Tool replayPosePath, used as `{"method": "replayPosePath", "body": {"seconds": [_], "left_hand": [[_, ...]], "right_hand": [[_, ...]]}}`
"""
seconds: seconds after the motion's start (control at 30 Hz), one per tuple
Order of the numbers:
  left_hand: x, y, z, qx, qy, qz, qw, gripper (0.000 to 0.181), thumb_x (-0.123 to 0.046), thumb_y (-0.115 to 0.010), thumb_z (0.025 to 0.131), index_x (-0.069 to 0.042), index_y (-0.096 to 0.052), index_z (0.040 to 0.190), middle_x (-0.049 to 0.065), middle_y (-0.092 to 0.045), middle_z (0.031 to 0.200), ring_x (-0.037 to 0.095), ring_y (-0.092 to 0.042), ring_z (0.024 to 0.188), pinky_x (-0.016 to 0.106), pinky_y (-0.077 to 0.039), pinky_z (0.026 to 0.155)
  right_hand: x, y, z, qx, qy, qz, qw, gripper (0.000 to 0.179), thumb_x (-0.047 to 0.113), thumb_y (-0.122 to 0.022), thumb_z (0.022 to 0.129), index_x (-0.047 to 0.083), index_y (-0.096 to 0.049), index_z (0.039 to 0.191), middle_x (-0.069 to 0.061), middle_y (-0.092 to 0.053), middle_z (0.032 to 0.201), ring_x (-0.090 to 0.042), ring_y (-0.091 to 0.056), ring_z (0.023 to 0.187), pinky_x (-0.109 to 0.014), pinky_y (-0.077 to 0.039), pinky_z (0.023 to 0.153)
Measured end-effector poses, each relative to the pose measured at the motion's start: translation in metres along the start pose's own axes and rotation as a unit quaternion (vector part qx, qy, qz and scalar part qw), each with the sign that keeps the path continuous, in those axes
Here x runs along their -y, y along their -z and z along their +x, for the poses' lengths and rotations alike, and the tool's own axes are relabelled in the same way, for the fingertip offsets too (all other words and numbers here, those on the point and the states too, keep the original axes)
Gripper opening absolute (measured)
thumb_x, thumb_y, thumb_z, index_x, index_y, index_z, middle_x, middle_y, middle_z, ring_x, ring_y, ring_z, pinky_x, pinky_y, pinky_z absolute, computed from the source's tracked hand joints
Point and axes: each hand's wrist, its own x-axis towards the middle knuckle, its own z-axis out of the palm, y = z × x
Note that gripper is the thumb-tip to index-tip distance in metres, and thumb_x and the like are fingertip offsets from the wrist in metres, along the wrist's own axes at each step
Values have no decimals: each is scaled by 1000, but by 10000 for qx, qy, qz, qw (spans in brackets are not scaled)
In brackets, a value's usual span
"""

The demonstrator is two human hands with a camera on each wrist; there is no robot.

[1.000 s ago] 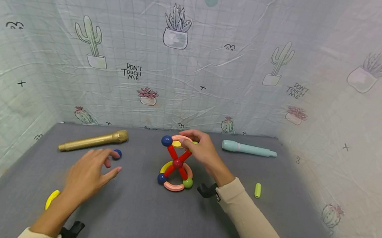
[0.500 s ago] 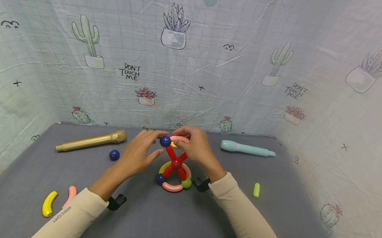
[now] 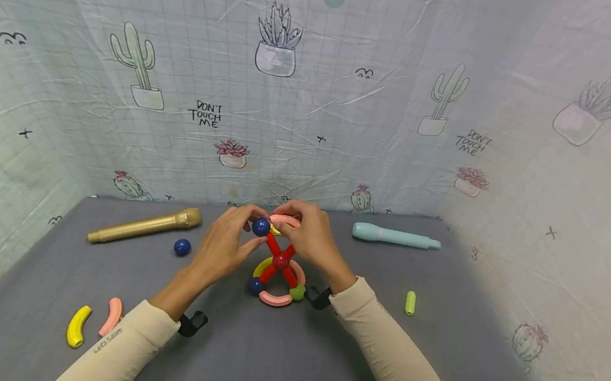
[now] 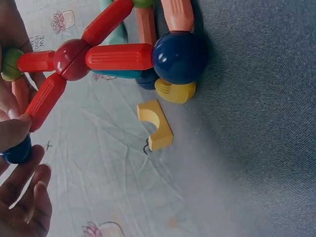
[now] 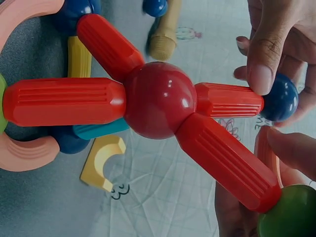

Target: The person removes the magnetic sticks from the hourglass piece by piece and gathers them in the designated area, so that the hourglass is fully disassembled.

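A ball-and-stick toy structure stands mid-table: a red ball [image 3: 280, 262] with red sticks [image 5: 66, 102] crossing through it, over a base ring of curved pink and yellow sticks joined by balls. My left hand [image 3: 222, 241] pinches the upper blue ball [image 3: 261, 227] between thumb and fingers; in the right wrist view its thumb lies where the blue ball [image 5: 280, 98] meets its red stick. With my right hand [image 3: 311, 233] I grip the pink curved stick [image 3: 285, 220] at the top, beside the upper green ball [image 5: 291, 212], which that hand hides in the head view.
Left on the grey table lie a gold microphone [image 3: 144, 225], a loose blue ball [image 3: 182, 247], and yellow [image 3: 77, 326] and pink [image 3: 112, 317] curved sticks. Right are a light-blue microphone [image 3: 395, 236] and a short green stick [image 3: 410, 303]. Behind the structure sits a yellow arch block [image 4: 160, 126].
My left hand has moved right and away from the loose blue ball to the structure's upper blue ball, closing its fingers on it. My right hand stays at the top, with its grip little changed.
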Motion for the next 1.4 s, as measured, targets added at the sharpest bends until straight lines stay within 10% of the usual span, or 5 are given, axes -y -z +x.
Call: {"method": "replayPosePath", "body": {"seconds": [0.53, 0.8, 1.07, 1.4], "left_hand": [[5, 8, -13, -634, 315, -119, 9974, 41, -27, -87, 91, -15, -70, 126, 5, -68, 110, 24, -60, 95, 38, -47, 79], [43, 40, -35, -799, 596, 464, 9939, 42, -20, -88, 89, -12, -74, 129, 10, -64, 106, 24, -59, 91, 38, -47, 73], [94, 83, -61, -372, 1093, 823, 9899, 44, -14, -88, 89, -10, -70, 129, 17, -69, 110, 38, -67, 95, 53, -50, 82], [146, 106, -70, 956, 1811, 1007, 9736, 37, -16, -84, 92, -5, -68, 124, 27, -74, 116, 47, -68, 105, 62, -49, 89]], "right_hand": [[0, -2, -3, -157, 71, 39, 9998, 19, 21, -79, 98, 14, -79, 115, -4, -79, 108, -15, -70, 80, -29, -60, 70], [-1, -3, -3, -160, 91, 127, 9997, 17, 22, -80, 97, 16, -79, 113, -2, -79, 109, -14, -70, 81, -29, -59, 70], [-2, -2, -4, -155, 141, 139, 9997, 23, 23, -80, 98, 13, -78, 118, -2, -79, 111, -15, -69, 81, -29, -57, 70], [-6, -2, -7, -168, 62, 282, 9994, 23, 23, -79, 98, 16, -78, 120, -1, -78, 114, -16, -69, 85, -30, -58, 72]]}}
